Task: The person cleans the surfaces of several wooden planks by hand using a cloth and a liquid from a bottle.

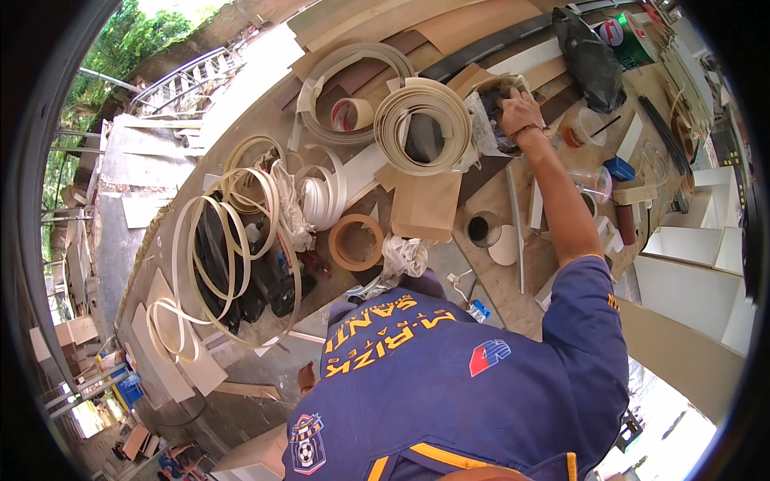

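Observation:
My right arm stretches across the workbench (pixel 481 276) to its far side. There my right hand (pixel 520 114) is closed, its fingers bent down over a crumpled clear plastic bag (pixel 486 124) with something dark and round inside. The fingertips are partly hidden, so what they grip is unclear. Just left of that hand lies a large coil of pale edge-banding strip (pixel 387 128). Low at my left side, only a small part of my left hand (pixel 305 377) shows beside my shirt, and its fingers are hidden.
Looped strips (pixel 188 248) and a brown tape roll (pixel 355 242) lie left. A black plastic bag (pixel 589 60), a green can (pixel 628 40) and a clear tub (pixel 584 127) stand far right. White cabinet boxes (pixel 690 268) are at the right. Long boards (pixel 473 24) line the back.

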Demonstrator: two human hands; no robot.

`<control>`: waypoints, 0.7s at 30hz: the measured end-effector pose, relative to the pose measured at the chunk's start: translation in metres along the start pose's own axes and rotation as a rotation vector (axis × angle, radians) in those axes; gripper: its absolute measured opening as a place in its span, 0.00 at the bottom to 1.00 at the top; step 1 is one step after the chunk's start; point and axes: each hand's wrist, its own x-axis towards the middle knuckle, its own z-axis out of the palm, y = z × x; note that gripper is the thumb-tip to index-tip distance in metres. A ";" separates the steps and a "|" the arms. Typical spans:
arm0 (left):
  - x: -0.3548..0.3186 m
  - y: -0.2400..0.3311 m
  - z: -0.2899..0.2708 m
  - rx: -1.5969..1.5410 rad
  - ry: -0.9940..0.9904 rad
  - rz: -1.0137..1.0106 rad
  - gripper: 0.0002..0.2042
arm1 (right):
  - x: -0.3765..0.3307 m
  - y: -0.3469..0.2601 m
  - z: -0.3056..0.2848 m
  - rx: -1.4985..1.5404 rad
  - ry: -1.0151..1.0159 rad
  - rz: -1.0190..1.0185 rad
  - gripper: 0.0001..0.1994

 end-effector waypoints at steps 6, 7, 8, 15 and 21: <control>0.025 0.006 0.008 -0.375 0.178 -0.073 0.15 | 0.004 0.004 0.001 -0.015 -0.028 0.039 0.15; 0.026 0.016 0.005 -0.290 0.099 -0.105 0.16 | 0.004 0.004 0.003 0.002 0.012 0.032 0.14; 0.021 0.026 0.002 -0.186 0.097 -0.002 0.17 | 0.006 0.004 0.003 -0.007 0.023 0.013 0.14; -0.013 0.058 0.002 -0.017 0.129 -0.033 0.22 | 0.014 0.018 0.024 -0.001 0.118 -0.232 0.16; -0.031 0.079 0.011 -0.146 0.156 -0.122 0.22 | 0.022 -0.012 -0.020 -0.159 -0.255 0.053 0.20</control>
